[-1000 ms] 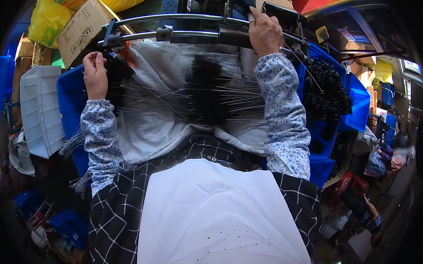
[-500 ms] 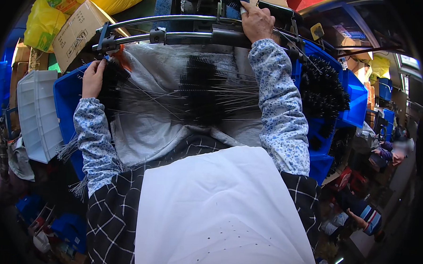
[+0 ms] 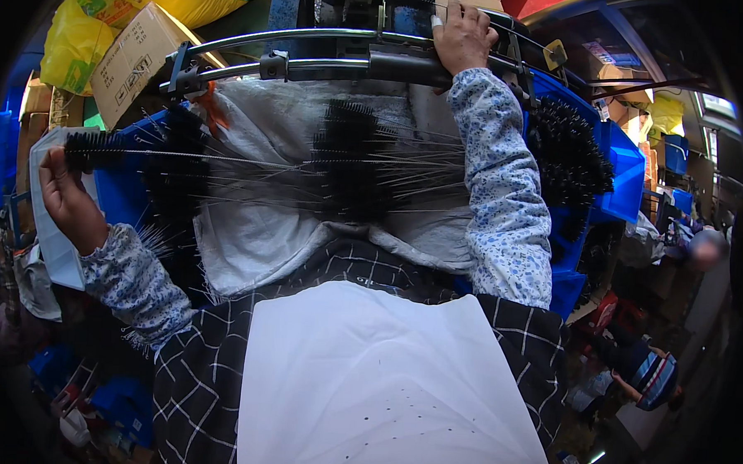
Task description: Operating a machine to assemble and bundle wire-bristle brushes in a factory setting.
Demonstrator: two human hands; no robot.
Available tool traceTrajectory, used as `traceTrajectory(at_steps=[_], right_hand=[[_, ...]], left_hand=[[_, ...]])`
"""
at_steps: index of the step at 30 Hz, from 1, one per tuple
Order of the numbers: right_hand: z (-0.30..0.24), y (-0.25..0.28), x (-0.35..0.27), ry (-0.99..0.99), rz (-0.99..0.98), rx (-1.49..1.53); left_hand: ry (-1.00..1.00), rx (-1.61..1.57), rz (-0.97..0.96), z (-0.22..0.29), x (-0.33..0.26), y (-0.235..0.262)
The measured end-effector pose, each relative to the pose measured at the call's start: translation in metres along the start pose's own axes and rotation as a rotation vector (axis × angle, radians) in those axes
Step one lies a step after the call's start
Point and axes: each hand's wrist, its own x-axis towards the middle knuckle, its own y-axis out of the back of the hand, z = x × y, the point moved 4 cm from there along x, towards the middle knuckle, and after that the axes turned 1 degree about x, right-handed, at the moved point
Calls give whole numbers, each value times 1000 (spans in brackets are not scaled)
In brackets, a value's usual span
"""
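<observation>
Left hand (image 3: 68,202) is closed around a black wire-stemmed bottle brush (image 3: 101,150), now drawn further left from the brush pile (image 3: 349,169) on the grey sack (image 3: 247,235). Right hand (image 3: 461,37) remains gripping the metal frame bar (image 3: 329,63).

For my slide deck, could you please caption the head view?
Left hand holds a black bristle wire brush; right hand grips a curved metal machine bar.

Single head-worn fisheye view, steeply downward, close over the hands and lap.
</observation>
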Motion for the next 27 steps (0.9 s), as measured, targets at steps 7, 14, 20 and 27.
traceTrajectory(at_steps=[7, 14, 20, 27], right_hand=[[2, 1, -8, -138, -108, 218], [-22, -2, -6, -134, -121, 255], [-47, 1, -4, -121, -104, 250], [-96, 8, 5, -176, -160, 145]], left_hand=[[-426, 510, 81, 13, 15, 33], [-897, 1189, 133, 28, 6, 34], [-825, 1109, 142, 25, 8, 43], [-844, 1157, 64, 37, 0, -2]])
